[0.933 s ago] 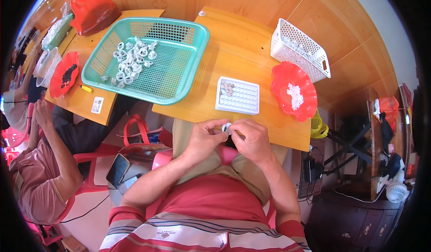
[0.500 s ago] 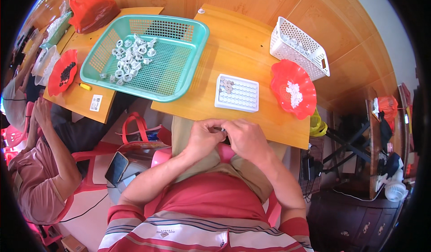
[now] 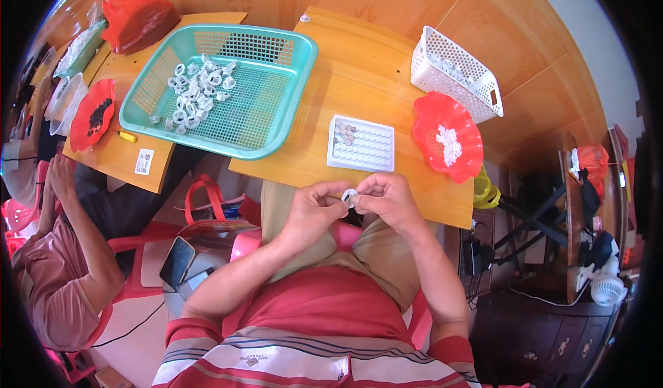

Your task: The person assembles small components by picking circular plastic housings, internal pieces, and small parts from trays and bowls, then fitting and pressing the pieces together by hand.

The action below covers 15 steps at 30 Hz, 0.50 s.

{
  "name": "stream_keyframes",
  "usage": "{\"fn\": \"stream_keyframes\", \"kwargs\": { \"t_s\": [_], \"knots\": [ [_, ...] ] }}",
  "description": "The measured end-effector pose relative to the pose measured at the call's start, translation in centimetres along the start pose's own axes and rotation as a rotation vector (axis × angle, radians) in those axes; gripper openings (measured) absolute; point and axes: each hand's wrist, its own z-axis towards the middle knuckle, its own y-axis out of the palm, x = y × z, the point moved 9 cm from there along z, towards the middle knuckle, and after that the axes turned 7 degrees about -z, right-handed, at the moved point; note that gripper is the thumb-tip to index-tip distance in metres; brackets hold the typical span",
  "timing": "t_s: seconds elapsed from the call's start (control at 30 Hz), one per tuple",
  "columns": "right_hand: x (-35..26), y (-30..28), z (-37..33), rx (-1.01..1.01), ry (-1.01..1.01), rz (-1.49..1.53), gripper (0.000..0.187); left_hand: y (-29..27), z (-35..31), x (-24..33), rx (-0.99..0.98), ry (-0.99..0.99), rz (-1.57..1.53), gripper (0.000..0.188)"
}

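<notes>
Just off the table's front edge, I hold a small white ring-shaped plastic part [image 3: 349,194] between both hands. My left hand [image 3: 312,212] pinches it from one side with the thumb and a finger. On the other side, the fingertips of my right hand [image 3: 388,205] press against it. Beyond my hands lies a white tray [image 3: 360,165] with rows of small round hollows; several small greyish discs [image 3: 344,134] sit in its left part. A green basket [image 3: 280,136] to the left holds a heap of similar white ring-shaped parts [image 3: 200,91].
On the right, a red wavy-rimmed dish [image 3: 428,122] carries small white pieces, beside a white perforated basket [image 3: 476,101]. Another red dish [image 3: 81,122] with dark pieces, a yellow-handled tool [image 3: 127,136] and a red plastic bag [image 3: 138,22] are left. A person [image 3: 62,263] sits there.
My hands have drawn slightly apart and turned, so the white ring-shaped part, mostly covered before, now shows between my fingertips. The whole view has shifted slightly left.
</notes>
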Motion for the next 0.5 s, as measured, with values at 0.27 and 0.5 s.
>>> {"fn": "stream_keyframes", "kwargs": {
  "t_s": [0.27,0.5],
  "knots": [
    [-0.59,-0.03,0.02,0.119,-0.104,-0.031,0.010,-0.15,0.17,-0.60,0.002,-0.070,-0.169,0.027],
    [-0.92,0.55,0.08,0.144,-0.139,-0.056,0.008,-0.30,0.05,-0.74,0.021,-0.080,-0.211,0.025]
  ]
}}
